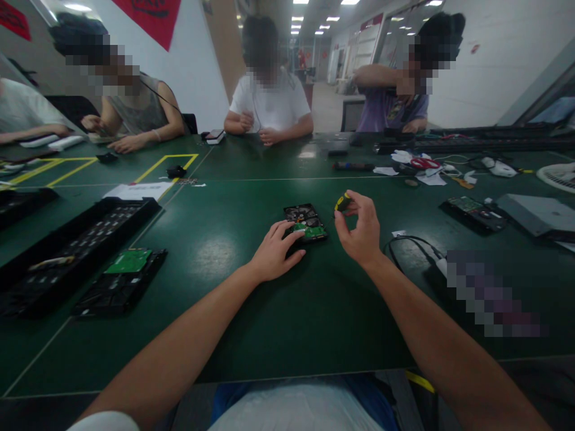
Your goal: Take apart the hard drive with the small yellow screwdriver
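A hard disk drive lies on the green table in front of me, its green circuit board facing up. My left hand rests at its near left side, fingers spread, with fingertips on the board's edge. Just right of the drive, my right hand is raised above the table. Its thumb and fingers pinch a short yellow-and-black screwdriver handle. The tool's tip is too small to make out, and it is apart from the drive.
At left stand a long black tray and another drive. To the right lie a drive, a grey box and a black cable. Scraps and tools litter the far right. Several people sit across the table.
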The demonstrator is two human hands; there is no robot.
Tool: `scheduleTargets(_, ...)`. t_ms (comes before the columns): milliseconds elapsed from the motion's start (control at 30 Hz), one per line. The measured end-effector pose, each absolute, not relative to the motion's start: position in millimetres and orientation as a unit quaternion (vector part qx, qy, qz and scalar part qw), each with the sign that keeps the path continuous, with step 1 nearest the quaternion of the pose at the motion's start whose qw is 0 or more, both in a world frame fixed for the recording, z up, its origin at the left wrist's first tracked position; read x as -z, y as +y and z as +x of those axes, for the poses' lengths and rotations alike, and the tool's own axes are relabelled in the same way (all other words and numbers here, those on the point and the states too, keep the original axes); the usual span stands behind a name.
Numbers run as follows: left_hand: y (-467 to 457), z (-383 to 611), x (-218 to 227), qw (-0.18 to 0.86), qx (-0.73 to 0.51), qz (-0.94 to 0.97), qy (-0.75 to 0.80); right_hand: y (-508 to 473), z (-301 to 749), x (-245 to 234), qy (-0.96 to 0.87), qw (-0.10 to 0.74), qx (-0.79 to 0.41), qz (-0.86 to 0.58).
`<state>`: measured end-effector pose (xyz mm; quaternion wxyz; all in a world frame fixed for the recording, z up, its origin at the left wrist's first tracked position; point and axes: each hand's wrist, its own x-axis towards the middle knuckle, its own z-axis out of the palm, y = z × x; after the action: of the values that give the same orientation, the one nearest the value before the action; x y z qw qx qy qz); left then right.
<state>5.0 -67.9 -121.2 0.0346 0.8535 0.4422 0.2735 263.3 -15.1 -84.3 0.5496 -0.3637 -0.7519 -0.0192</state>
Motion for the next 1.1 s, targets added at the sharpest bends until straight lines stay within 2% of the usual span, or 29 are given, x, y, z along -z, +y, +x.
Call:
scheduleTargets(167, -68.4, 4.3, 121.0, 0.045, -0.290, 0.849, 0.440, -13.5, 262.7, 87.4, -0.738, 0.569, -0.001, -0.364)
scheduleTargets(467, -67.5, 2.7, 121.2, 0.042, -0.296, 0.857, 0.420, -16.0, 263.4, 82.1, -0.751, 0.551, 0.029, -0.363)
scheduleTargets(1100, -66.6, 4.5, 123.8, 0.035, -0.242, 0.858, 0.453, -13.9, 261.0, 87.0, -0.745, 0.566, 0.005, -0.352)
